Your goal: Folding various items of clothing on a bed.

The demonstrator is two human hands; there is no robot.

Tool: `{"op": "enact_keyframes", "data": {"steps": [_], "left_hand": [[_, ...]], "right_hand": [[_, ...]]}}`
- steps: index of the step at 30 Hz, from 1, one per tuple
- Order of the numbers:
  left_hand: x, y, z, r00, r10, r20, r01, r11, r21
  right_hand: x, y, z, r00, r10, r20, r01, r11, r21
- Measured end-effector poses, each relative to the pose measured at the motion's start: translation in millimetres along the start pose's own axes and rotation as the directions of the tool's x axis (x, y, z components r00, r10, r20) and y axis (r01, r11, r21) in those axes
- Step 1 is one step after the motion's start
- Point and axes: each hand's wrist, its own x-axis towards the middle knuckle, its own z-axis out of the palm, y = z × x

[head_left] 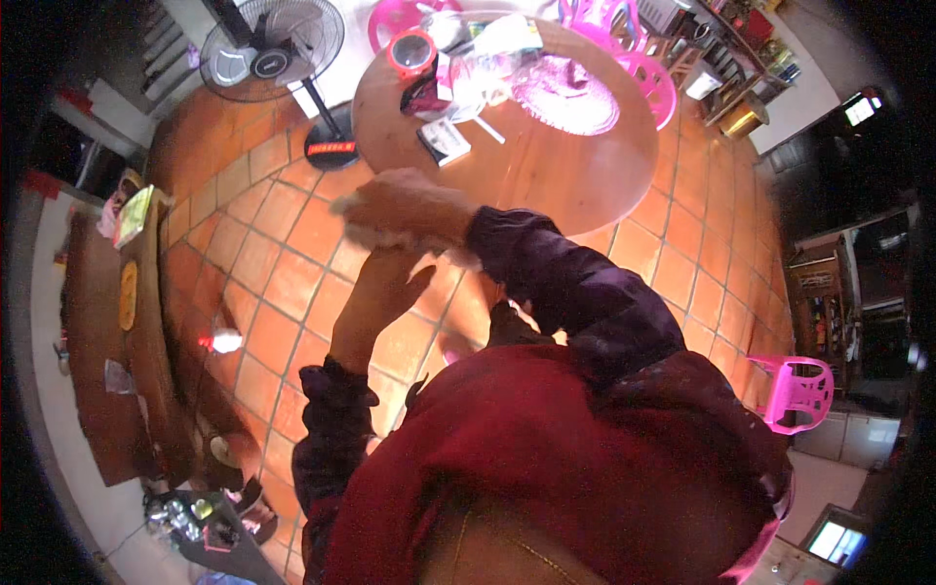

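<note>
My left hand (385, 283) reaches up from the lower left, its thumb standing apart to the right. The other fingers of that hand are hidden where the two hands overlap. Across it from the right comes my right hand (424, 212), smeared by motion. A tan, soft-edged patch surrounds the fingers; whether it is a cloth or only blur, I cannot make out. Both hands are above the tiled floor (258, 278), just off the near left edge of the round wooden table (575, 195). Dark purple sleeves cover my forearms.
On the table are a white box (445, 142), a red-rimmed round object (411, 54) and a pink patterned round mat (565, 96). A standing fan (273, 63) is at the far left, a wooden bench (112, 361) at the left, a pink chair (801, 393) at the right.
</note>
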Motion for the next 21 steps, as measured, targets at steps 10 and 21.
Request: {"op": "enact_keyframes", "data": {"steps": [10,21], "left_hand": [[29.9,-12.1,52.8,0.812,-0.499,0.303,-0.144,-0.675,-0.724],[29.9,-61.3,16.2,0.722,-0.595,0.352,0.418,-0.03,-0.908]], "right_hand": [[-35.9,-30.4,69.1,0.827,0.347,-0.443,-0.05,0.829,0.557],[-204.8,210.5,128.7,0.461,0.866,-0.195,-0.749,0.497,0.438]]}}
